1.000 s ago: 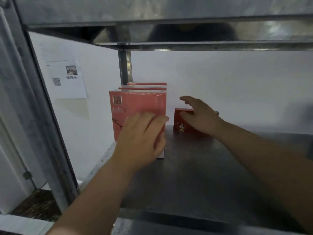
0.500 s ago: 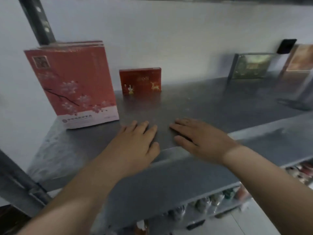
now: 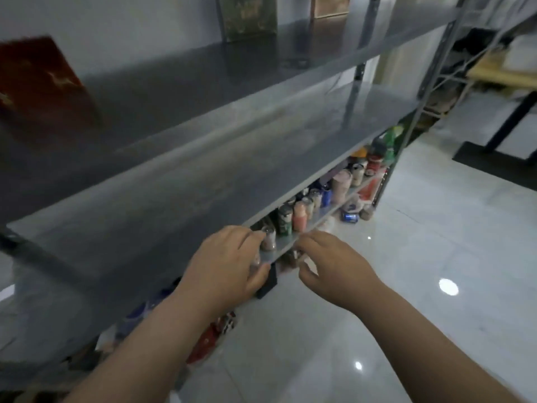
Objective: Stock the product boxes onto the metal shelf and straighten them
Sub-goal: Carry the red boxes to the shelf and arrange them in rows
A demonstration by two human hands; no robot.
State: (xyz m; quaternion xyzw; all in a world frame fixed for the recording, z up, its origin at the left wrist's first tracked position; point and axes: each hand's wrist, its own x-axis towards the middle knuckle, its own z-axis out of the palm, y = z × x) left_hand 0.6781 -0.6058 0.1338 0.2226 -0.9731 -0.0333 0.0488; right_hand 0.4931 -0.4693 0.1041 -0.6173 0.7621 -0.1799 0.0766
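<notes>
Now both hands are empty, fingers loosely curled, the left hand (image 3: 223, 263) and right hand (image 3: 334, 266) low beside the grey metal shelf (image 3: 203, 158). On its far left stands a blurry dark red flat box (image 3: 43, 91). It looks light and stiff; hold its side edges.

Dark red box (image 3: 43, 82) (pale motifs), grey shelf (image 3: 203, 170), glossy white floor (image 3: 436, 257)

Single head view, close, tilted down-right along the metal shelf (image 3: 203, 175) toward the floor (image 3: 406, 286).
</notes>
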